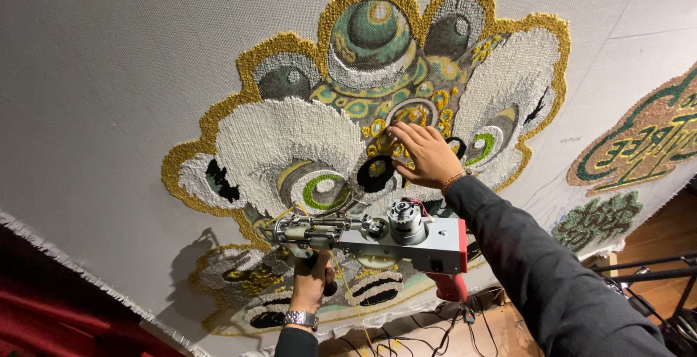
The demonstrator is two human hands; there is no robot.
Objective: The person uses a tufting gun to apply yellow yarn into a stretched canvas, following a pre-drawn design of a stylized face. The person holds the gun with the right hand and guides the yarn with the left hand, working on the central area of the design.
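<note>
Your right hand (425, 155) lies flat and open on the tufted lion-face design (363, 132), fingers spread over its gold and green centre. Your left hand (311, 278) grips the front handle of the tufting gun (377, 237), whose needle end meets the cloth just below the green eye. The grey backing cloth (109, 74) stretches bare to the left; its fringed edge (80, 273) runs low. A second tufted piece (646, 139) sits well apart at right, cables (428, 328) trail beneath.
</note>
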